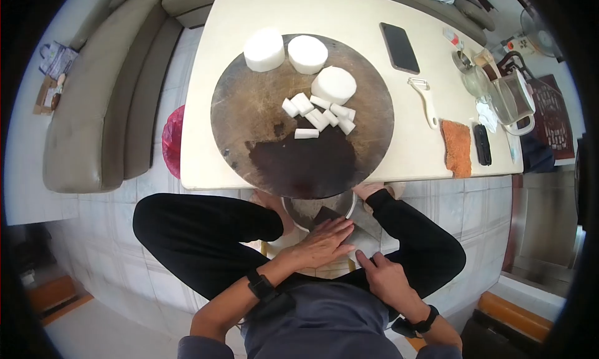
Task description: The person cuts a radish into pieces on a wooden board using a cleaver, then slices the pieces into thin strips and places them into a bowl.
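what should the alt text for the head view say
Seen from above, a seated person's left hand and right hand are close to a metal bowl between their knees. On the table ahead, a round chopping board holds three thick white rounds and small cut pieces; a phone and peeler lie beside it.

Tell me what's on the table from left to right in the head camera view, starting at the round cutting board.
Round wooden cutting board → black phone → white peeler → orange cloth → small black object → glass pitcher. The clutter around the pitcher overlaps too much to place.
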`<state>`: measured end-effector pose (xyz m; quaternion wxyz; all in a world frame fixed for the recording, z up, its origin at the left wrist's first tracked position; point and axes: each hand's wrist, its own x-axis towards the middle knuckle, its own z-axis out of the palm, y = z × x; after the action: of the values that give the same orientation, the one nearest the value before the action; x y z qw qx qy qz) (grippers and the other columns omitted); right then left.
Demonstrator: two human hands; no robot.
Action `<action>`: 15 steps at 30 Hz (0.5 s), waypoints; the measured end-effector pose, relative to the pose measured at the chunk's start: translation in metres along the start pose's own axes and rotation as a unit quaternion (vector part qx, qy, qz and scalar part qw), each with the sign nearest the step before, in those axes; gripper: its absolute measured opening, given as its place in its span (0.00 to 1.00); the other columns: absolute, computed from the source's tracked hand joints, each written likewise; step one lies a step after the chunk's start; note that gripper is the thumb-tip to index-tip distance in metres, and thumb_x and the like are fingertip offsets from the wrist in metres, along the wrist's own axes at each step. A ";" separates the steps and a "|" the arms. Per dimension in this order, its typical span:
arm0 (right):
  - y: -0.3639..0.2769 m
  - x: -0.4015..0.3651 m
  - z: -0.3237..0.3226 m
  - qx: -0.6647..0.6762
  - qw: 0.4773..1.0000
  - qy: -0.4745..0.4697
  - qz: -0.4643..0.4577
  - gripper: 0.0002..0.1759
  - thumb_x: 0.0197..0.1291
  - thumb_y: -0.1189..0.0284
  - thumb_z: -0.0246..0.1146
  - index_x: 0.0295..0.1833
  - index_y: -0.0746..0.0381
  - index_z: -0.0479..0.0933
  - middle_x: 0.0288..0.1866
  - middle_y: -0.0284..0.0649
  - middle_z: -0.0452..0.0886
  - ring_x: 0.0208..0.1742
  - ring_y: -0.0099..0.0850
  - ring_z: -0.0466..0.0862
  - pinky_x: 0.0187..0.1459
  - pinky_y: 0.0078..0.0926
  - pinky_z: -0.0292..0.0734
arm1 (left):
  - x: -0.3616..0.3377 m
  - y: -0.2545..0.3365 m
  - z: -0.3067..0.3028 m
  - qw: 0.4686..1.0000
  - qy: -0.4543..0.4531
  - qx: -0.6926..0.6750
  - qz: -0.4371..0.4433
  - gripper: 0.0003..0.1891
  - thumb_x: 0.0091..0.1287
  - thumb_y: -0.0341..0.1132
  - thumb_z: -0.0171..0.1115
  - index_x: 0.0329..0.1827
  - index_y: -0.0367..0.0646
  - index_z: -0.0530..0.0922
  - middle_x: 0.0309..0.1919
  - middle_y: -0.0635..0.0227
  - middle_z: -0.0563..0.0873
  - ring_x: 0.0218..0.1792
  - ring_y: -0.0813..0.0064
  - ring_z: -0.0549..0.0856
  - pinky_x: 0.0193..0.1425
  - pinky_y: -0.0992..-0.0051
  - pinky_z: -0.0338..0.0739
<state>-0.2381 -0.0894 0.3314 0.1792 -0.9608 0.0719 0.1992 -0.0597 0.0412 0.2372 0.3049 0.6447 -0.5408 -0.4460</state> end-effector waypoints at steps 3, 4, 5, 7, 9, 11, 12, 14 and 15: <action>0.003 -0.009 0.001 0.014 0.999 0.024 0.017 0.30 0.52 0.76 0.66 0.65 0.61 0.72 0.34 0.45 0.75 0.33 0.43 0.82 0.32 0.39 0.79 | 0.001 0.009 -0.007 0.990 -0.021 0.143 -0.009 0.38 0.76 0.57 0.46 0.76 0.33 0.58 0.77 0.47 0.56 0.79 0.52 0.53 0.81 0.56 0.47; 0.004 -0.012 0.000 0.015 0.999 0.035 0.017 0.30 0.52 0.76 0.66 0.65 0.61 0.72 0.34 0.45 0.75 0.33 0.43 0.82 0.32 0.39 0.79 | 0.001 0.006 -0.008 0.988 -0.021 0.153 -0.007 0.38 0.76 0.57 0.46 0.76 0.33 0.58 0.77 0.47 0.56 0.79 0.52 0.53 0.81 0.56 0.47; 0.005 -0.015 -0.003 0.057 0.997 0.036 0.026 0.29 0.53 0.76 0.66 0.64 0.61 0.73 0.34 0.46 0.76 0.33 0.43 0.82 0.33 0.40 0.79 | 0.001 0.001 -0.006 0.989 -0.007 0.147 -0.031 0.39 0.75 0.59 0.46 0.76 0.33 0.58 0.77 0.46 0.57 0.79 0.51 0.53 0.81 0.56 0.47; 0.004 -0.022 -0.011 0.133 0.989 0.031 0.047 0.28 0.55 0.74 0.67 0.64 0.63 0.73 0.38 0.49 0.79 0.34 0.44 0.84 0.36 0.39 0.80 | -0.003 -0.003 -0.009 0.991 0.040 0.108 -0.066 0.40 0.74 0.59 0.49 0.76 0.34 0.57 0.77 0.45 0.56 0.79 0.50 0.53 0.81 0.58 0.46; 0.004 -0.032 -0.009 0.198 0.976 0.071 0.062 0.28 0.55 0.75 0.66 0.64 0.64 0.73 0.40 0.50 0.80 0.36 0.45 0.84 0.37 0.37 0.80 | -0.012 0.004 -0.024 0.989 0.082 0.105 -0.064 0.38 0.74 0.56 0.51 0.75 0.34 0.59 0.76 0.45 0.60 0.77 0.50 0.58 0.79 0.58 0.52; 0.005 -0.039 -0.012 0.314 0.939 0.096 0.099 0.30 0.56 0.75 0.65 0.66 0.68 0.71 0.43 0.52 0.83 0.42 0.42 0.86 0.42 0.33 0.80 | -0.026 0.019 -0.045 0.986 0.120 0.099 -0.058 0.36 0.74 0.54 0.53 0.75 0.35 0.61 0.74 0.46 0.63 0.75 0.51 0.63 0.78 0.59 0.57; 0.005 -0.044 -0.016 0.316 0.938 0.102 0.097 0.30 0.56 0.75 0.65 0.66 0.68 0.71 0.43 0.52 0.83 0.42 0.42 0.86 0.42 0.33 0.80 | -0.037 0.033 -0.057 0.991 0.130 0.020 -0.034 0.30 0.73 0.48 0.56 0.71 0.36 0.67 0.68 0.48 0.71 0.69 0.53 0.71 0.71 0.62 0.66; 0.008 -0.052 -0.019 0.465 0.861 0.039 0.200 0.28 0.56 0.76 0.66 0.64 0.69 0.73 0.36 0.45 0.83 0.36 0.32 0.85 0.39 0.28 0.79 | -0.055 0.062 -0.083 0.989 0.136 -0.053 -0.007 0.25 0.73 0.43 0.60 0.66 0.37 0.74 0.63 0.50 0.79 0.63 0.54 0.80 0.65 0.64 0.74; 0.010 -0.056 -0.003 0.505 0.841 0.121 0.154 0.20 0.59 0.77 0.65 0.57 0.70 0.77 0.28 0.37 0.81 0.28 0.22 0.80 0.31 0.23 0.77 | -0.063 0.078 -0.096 0.980 0.180 -0.087 0.012 0.19 0.70 0.38 0.63 0.61 0.38 0.78 0.55 0.54 0.83 0.55 0.58 0.84 0.57 0.67 0.78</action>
<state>-0.2900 -0.0963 0.3537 0.5961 -0.7304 0.3307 0.0423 -0.0071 0.0755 0.3611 0.4578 0.6788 -0.4440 -0.3640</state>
